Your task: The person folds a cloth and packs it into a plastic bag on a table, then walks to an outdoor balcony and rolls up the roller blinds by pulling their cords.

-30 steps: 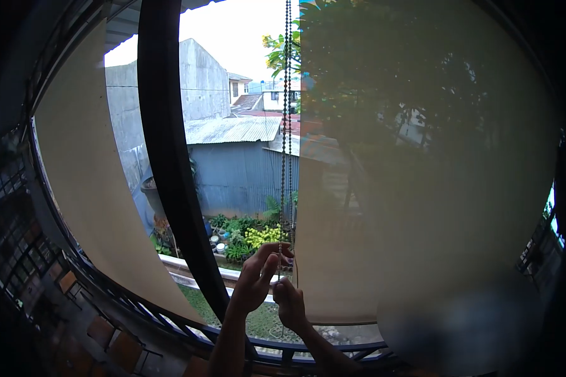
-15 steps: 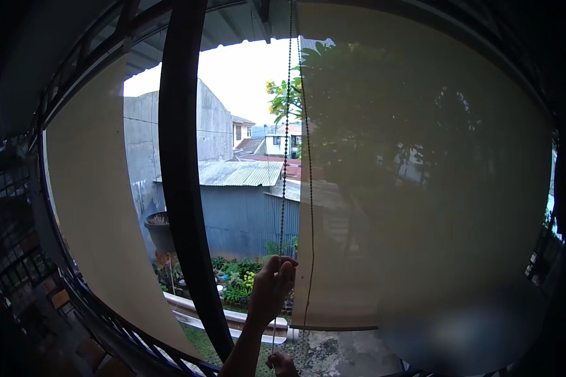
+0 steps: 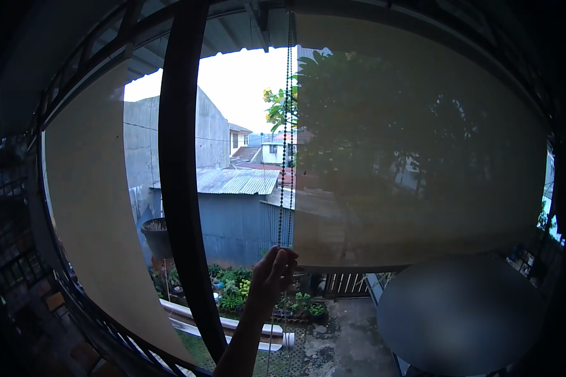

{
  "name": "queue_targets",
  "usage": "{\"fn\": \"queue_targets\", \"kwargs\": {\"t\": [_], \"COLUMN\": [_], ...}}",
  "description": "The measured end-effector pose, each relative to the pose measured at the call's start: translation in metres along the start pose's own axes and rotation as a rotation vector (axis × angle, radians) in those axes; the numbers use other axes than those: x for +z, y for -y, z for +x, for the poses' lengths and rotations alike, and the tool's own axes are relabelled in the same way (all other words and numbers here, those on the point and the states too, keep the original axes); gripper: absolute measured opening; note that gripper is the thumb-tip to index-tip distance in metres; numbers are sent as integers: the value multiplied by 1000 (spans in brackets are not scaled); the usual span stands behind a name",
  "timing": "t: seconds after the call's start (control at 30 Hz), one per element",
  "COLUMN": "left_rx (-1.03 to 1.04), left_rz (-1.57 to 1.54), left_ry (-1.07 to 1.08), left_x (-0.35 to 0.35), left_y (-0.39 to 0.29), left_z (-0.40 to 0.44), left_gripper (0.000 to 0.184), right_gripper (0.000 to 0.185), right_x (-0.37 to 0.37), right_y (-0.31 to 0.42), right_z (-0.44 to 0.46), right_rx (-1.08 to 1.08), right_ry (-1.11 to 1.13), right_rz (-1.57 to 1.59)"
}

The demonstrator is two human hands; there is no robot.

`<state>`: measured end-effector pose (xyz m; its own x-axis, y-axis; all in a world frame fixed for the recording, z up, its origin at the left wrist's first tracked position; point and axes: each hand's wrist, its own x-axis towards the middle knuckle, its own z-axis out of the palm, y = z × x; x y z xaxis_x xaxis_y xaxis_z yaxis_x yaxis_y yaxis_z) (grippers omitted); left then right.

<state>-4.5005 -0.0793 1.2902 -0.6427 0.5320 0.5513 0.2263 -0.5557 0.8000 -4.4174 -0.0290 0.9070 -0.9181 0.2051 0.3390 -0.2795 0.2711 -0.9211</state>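
My left hand reaches up from the bottom of the view, its fingers closed on a beaded chain. Two strands of this chain hang side by side from the top, and thinner lengths run on below the hand. Right beside it hangs a beige, see-through roller blind, partly raised, its bottom bar about level with my hand. My right hand is out of view.
A dark post stands left of my hand, with another beige blind beyond it. A blurred grey round shape fills the lower right. Outside are plants, a blue-grey shed and a paved yard.
The right-hand blind's bottom bar has risen, uncovering more of the yard and a gate. My right hand, low on the chain before, has left the view. The left hand stays closed on the chain.
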Motion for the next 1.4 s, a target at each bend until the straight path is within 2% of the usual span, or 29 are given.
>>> {"fn": "queue_targets", "kwargs": {"t": [0.07,0.3,0.37,0.57,0.63,0.77,0.83,1.0,1.17,1.27,1.33,1.4], "left_rx": [-23,4,0,-22,47,133,29,-43,-16,-49,-6,13], "left_rz": [-105,-107,-154,-110,79,119,88,28,-48,-139,15,17], "left_ry": [17,23,97,45,2,-96,-112,-135,-94,-71,-131,-72], "left_x": [-1,-6,-7,9,12,-2,-14,-35,-55,-61,-54,-50], "left_y": [1,14,17,15,18,61,70,120,170,190,172,162], "left_z": [0,0,-2,-4,-8,-34,-48,-76,-109,-132,-146,-145], "left_gripper": [29,30,31,35,34,39,39,38,34,32,35,39], "right_gripper": [24,21,21,22,23,26,28,32,37,28,23,22], "right_x": [-3,-12,-13,-19,-22,-26,-29,-36,-47,-53,-53,-63], "right_y": [3,5,5,6,6,1,1,-1,0,23,17,18], "right_z": [1,2,0,-2,-2,-4,-2,-3,-5,0,4,10], "right_rx": [-1,-1,-2,0,-4,-9,-15,-17,-80,-156,60,134], "right_ry": [8,37,46,73,80,98,110,145,197,253,106,149], "right_rz": [-22,-85,-100,-139,-150,-172,-190,-236,-354,-376,-244,-263]}}
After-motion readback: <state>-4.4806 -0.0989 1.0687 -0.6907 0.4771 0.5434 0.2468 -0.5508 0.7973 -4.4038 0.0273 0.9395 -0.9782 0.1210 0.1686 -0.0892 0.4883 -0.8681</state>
